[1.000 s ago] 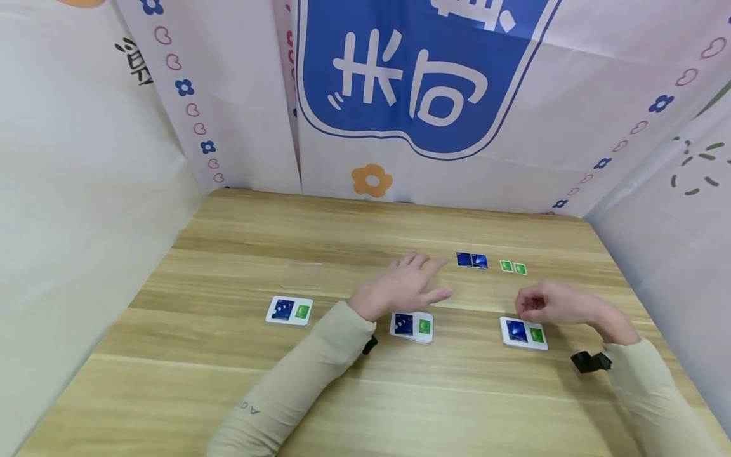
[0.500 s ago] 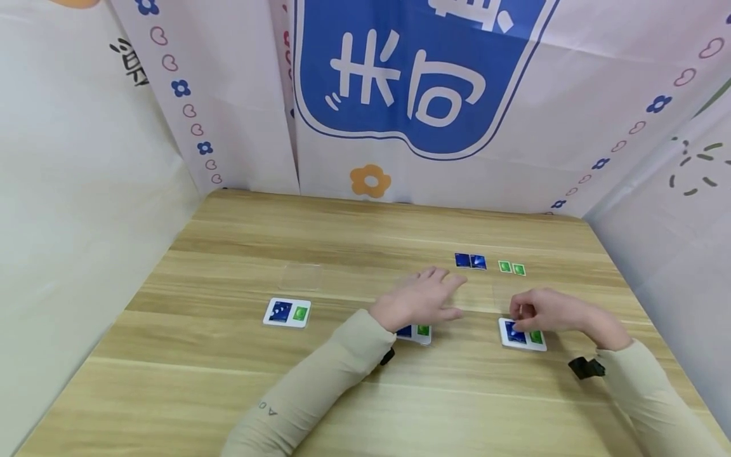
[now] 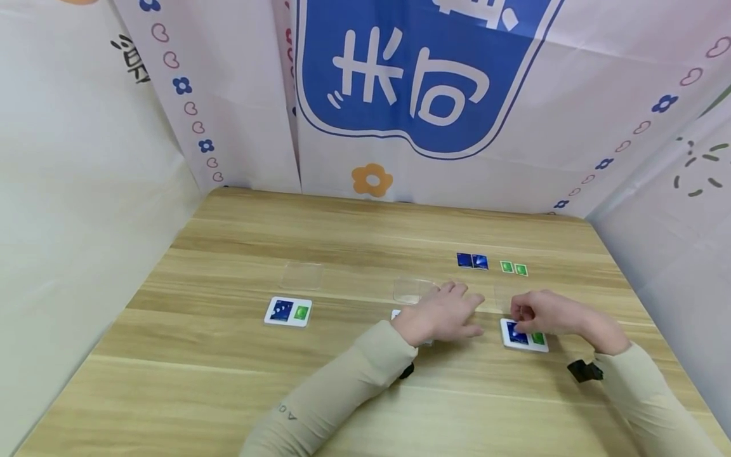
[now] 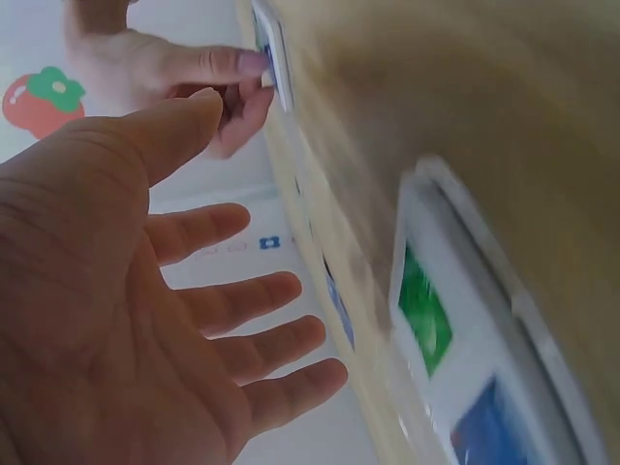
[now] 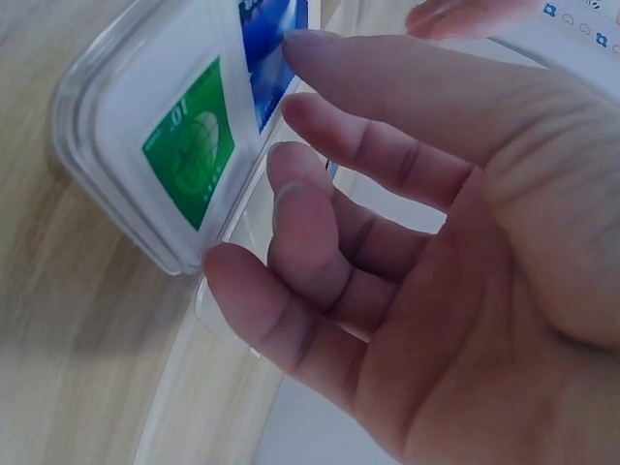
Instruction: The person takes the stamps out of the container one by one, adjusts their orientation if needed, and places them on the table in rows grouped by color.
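Right hand (image 3: 548, 311) had curled fingers, thumb at the white card (image 3: 526, 341), grip unclear.
Just below it, the card lay on the worktop (image 3: 171, 381), long axis side to side, blue stamp (image 3: 516, 336) leftward, green stamp (image 3: 539, 339) rightward; left hand (image 3: 442, 314) hung spread-fingered, farther left.

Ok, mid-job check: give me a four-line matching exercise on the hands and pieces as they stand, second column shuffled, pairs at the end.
Column one
1. left hand
2. right hand
3. loose green pieces
4. leftmost white case

Column two
A. thumb at the blue picture of the rightmost white case
B. a clear sheet lies just beyond it
C. fingers spread, partly hiding the middle white case in the head view
D. just right of the loose blue pieces

Pairs: 1-C, 2-A, 3-D, 4-B
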A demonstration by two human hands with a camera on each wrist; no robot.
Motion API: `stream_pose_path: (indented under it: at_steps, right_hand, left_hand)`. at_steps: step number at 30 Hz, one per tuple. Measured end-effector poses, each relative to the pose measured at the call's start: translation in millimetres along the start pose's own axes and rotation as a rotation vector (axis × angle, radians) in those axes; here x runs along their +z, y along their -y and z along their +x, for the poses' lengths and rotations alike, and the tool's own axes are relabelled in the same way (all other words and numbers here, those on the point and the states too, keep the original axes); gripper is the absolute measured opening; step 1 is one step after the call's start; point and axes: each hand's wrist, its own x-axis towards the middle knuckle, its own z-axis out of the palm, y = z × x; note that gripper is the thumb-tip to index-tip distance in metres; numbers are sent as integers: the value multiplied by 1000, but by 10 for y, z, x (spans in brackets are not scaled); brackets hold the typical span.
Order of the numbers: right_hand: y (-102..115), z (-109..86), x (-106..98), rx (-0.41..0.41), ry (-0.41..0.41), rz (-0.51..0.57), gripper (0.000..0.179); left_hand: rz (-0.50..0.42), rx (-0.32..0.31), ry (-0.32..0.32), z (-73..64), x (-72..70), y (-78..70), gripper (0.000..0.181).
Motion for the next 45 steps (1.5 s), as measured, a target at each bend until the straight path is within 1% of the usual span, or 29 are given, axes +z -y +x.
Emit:
stream_pose_path:
  at_steps: [4,11,14,18,20,23,27,29,31,34,39,42,45]
  right_hand:
    - [28,11,2,0,1,2,12]
    - [12,28,8,-16,-4,-1,12]
    - [-4,34,9,-28,-1,1,13]
    - [-13,26,11,-37,-3,7,11]
    - [-12,13,12,-37,-7,7,11]
    - [-4,-9,13,-29,-20,-13,13]
    - [32,-20,14,12,-11,-45,16]
    - [58,-15,16,39,2,-44,17]
    - [74,-13,20,44,10,-46,17]
    - [80,-44,15,68,-4,-64,18]
    - [60,-89,10,69,-22,-96,21]
    - [51,-68,21,50,-14,-90,22]
    - [45,-28,21,48,-4,-76,25]
  left_hand:
    - [7,-7,9,23,49,-53,60]
    - [-29,-52,43,69,112,-182,68]
    - [-11,-86,72,97,149,-247,69]
    - [44,-128,96,125,198,-315,69]
    - [74,-140,90,133,211,-336,68]
    - [82,-153,77,154,226,-358,67]
    - [66,-160,69,178,235,-393,67]
    - [55,-161,68,194,238,-420,68]
    - [48,-171,73,215,243,-454,67]
    - [28,-163,70,262,247,-516,67]
    - [37,-172,76,334,265,-583,64]
    - [54,-193,82,347,289,-578,62]
    - [55,-197,67,334,298,-567,61]
